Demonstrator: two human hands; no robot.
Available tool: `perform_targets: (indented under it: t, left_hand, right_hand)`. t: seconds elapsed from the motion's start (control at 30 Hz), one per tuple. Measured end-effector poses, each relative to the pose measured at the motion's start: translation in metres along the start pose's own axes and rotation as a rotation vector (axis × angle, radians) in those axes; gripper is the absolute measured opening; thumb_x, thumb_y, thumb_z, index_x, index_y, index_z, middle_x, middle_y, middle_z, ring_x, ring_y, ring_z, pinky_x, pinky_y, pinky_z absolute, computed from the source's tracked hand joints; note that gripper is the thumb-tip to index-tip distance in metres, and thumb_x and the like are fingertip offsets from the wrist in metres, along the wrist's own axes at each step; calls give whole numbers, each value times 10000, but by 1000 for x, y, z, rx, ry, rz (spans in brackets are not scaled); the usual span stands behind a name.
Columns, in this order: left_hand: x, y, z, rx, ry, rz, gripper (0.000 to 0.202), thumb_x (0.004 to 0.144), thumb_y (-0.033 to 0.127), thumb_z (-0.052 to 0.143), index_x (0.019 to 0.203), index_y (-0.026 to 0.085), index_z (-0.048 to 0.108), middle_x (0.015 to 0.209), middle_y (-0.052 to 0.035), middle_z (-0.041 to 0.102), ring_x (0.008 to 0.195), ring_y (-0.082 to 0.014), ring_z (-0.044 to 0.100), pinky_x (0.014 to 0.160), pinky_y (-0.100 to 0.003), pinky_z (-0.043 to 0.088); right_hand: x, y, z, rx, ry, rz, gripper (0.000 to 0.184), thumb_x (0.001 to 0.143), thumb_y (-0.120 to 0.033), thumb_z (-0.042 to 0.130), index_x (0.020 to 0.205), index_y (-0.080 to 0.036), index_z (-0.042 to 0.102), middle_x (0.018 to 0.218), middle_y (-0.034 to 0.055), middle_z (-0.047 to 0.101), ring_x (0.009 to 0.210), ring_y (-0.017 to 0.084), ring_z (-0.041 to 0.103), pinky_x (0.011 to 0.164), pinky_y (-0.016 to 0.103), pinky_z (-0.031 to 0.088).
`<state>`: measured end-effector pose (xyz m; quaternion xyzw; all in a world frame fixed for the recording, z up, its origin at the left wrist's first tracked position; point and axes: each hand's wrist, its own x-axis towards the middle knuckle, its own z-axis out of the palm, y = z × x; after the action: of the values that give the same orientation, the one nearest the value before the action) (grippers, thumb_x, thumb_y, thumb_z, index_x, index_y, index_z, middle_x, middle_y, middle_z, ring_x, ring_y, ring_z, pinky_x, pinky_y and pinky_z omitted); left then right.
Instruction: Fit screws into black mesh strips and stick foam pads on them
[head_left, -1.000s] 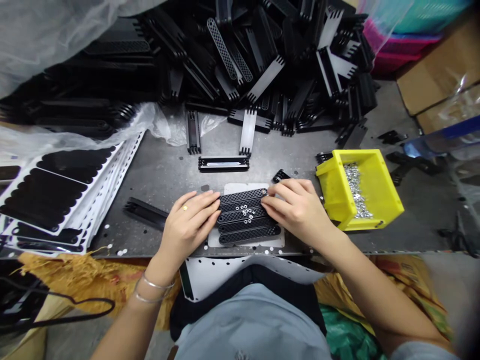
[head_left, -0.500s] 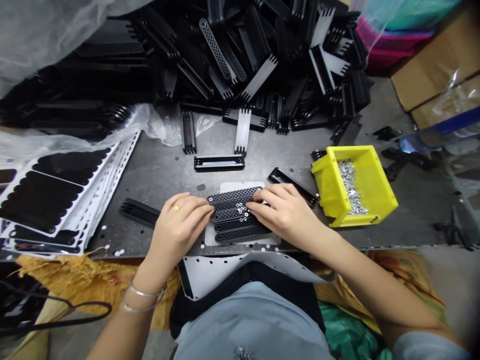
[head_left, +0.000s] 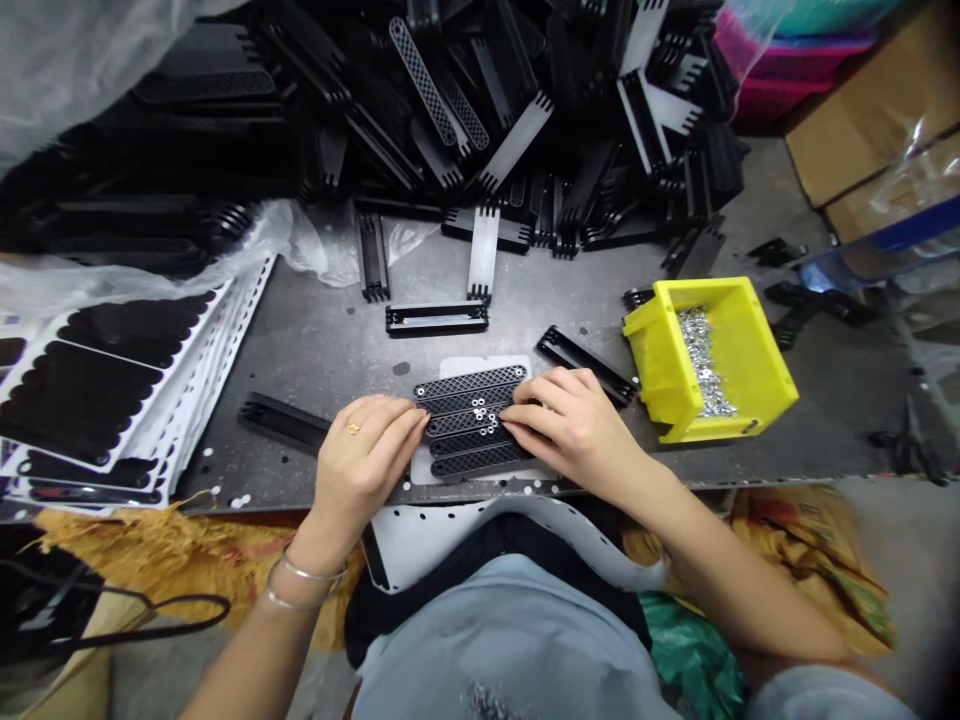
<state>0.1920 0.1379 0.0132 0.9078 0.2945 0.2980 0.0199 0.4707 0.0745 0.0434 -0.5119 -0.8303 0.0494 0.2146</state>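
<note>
A scuffed grey metal surface [head_left: 315,350] fills the middle of the view, speckled with small white dots near its front edge. A large heap of black plastic bars with comb-like ends [head_left: 480,110] rises along its far side, and a loose black bar [head_left: 435,318] lies apart from the heap. To the left are stacked white sheets carrying black scalloped pieces [head_left: 82,400], next to a crumpled clear plastic film [head_left: 75,70]. To the right stands a yellow plastic bin [head_left: 757,360] holding a pile of small silver rings [head_left: 701,360] (nuts or washers, too small to tell). Beyond the bin are a cardboard box [head_left: 870,110] and a pink basket [head_left: 795,60].

Five black mesh-faced strips [head_left: 472,420] lie side by side on a white card [head_left: 487,367], directly between the hands, with more of the silver rings sitting on them. The left hand [head_left: 364,450] is open and flat, its fingertips [head_left: 420,425] touching the strips' left ends. The right hand [head_left: 570,430] is also open, its fingers [head_left: 521,425] lying over the right ends. Neither hand grips anything.
</note>
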Motion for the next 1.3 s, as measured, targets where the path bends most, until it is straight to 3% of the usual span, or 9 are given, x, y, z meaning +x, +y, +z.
perform_targets:
  t: [0.13, 0.43, 0.57, 0.77, 0.87, 1.0, 1.13, 1.3]
  left_hand:
    - [-4, 1, 1, 27, 21, 0, 276, 912, 75, 721, 1169, 162, 669, 1058, -108, 772, 996, -247, 736, 944, -418, 589]
    - [-11, -3, 3, -13, 26, 26, 407, 914, 63, 718, 1300, 172, 651, 1117, -119, 768, 1018, -248, 746, 932, -412, 625]
    - [-16, -8, -3, -25, -49, 58, 532, 935, 73, 689, 1438, 211, 587, 1207, -126, 760, 1107, -266, 743, 968, -428, 624]
    - [-20, -12, -5, -57, -109, 46, 566, 986, 66, 600, 1516, 246, 519, 1285, -129, 738, 1178, -261, 722, 1016, -436, 605]
    - [-17, -2, -5, -61, -93, 9, 533, 980, 72, 608, 1487, 221, 541, 1276, -141, 734, 1170, -268, 717, 1009, -447, 599]
    - [2, 18, -3, -136, -108, -29, 428, 986, 93, 610, 1399, 204, 606, 1238, -117, 746, 1163, -258, 699, 1018, -446, 576]
    - [25, 24, 5, -175, -197, 83, 296, 1043, 154, 540, 1307, 187, 669, 1203, -99, 761, 1137, -232, 693, 993, -401, 569]
    - [32, 17, 8, -89, -162, 179, 225, 1050, 144, 525, 1171, 158, 713, 1094, -85, 779, 1012, -211, 697, 934, -364, 555]
  right_hand:
    - [-7, 8, -1, -116, 62, 12, 159, 1027, -211, 599, 976, -200, 749, 945, 46, 756, 903, 205, 605, 827, 362, 379]
    - [-37, 17, -9, -78, 55, -20, 215, 1002, -216, 613, 1164, -175, 749, 1091, 98, 767, 954, 229, 628, 854, 390, 426]
    - [-26, 9, -11, -63, 27, 25, 201, 1008, -211, 602, 1133, -187, 757, 1095, 106, 750, 982, 239, 619, 856, 401, 419]
    - [5, -8, 5, 15, 2, 19, 176, 1026, -262, 600, 975, -186, 750, 951, 66, 724, 890, 211, 586, 785, 360, 384]
    - [0, -9, 1, -31, -17, 31, 181, 1028, -243, 594, 924, -189, 733, 915, 56, 717, 875, 210, 578, 774, 357, 371]
    - [-25, -7, -17, -225, -9, 26, 127, 1022, -209, 614, 995, -187, 736, 912, 50, 744, 882, 212, 597, 780, 365, 381]
    - [-41, -6, -26, -391, -6, -112, 140, 1004, -190, 638, 1094, -181, 745, 1010, 52, 787, 927, 209, 626, 848, 367, 422]
    - [-47, -18, -24, -500, -71, -169, 280, 1034, -294, 602, 1182, -102, 742, 1144, 118, 778, 1045, 257, 620, 930, 394, 432]
